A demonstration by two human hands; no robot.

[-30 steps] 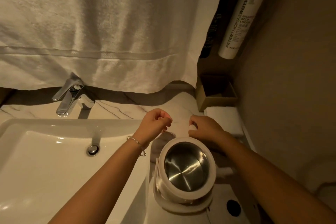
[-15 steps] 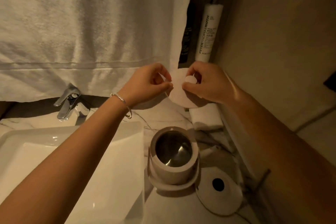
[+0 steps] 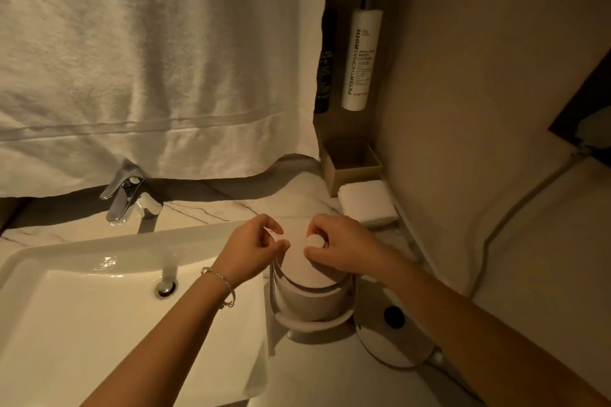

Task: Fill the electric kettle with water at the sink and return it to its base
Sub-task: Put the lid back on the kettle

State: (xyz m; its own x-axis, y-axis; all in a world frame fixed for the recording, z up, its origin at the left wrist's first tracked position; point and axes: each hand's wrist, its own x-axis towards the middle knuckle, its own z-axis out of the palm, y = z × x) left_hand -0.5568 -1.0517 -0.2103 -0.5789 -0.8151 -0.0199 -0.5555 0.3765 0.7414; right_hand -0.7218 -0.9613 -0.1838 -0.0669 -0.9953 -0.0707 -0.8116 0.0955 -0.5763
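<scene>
A white electric kettle (image 3: pixel 310 299) stands on the marble counter just right of the sink (image 3: pixel 99 307). Its round white lid (image 3: pixel 302 261) rests on the kettle's mouth and hides the inside. My right hand (image 3: pixel 340 249) pinches the lid's small knob. My left hand (image 3: pixel 254 248) holds the lid's left edge with its fingertips. The round white base (image 3: pixel 393 340) with a dark centre socket lies on the counter to the kettle's right, partly under my right forearm. The chrome faucet (image 3: pixel 127 193) stands behind the sink.
A large white towel (image 3: pixel 148 59) hangs over the faucet. A lotion bottle (image 3: pixel 360 59) and a dark bottle (image 3: pixel 324 63) hang in the corner above a small brown box (image 3: pixel 352 163). A folded white cloth (image 3: pixel 367 203) lies behind the kettle. The wall (image 3: pixel 479 142) stands close on the right.
The lid, held up in the air by both hands half a second ago, has come down onto the kettle's mouth. Before that the kettle stood uncovered.
</scene>
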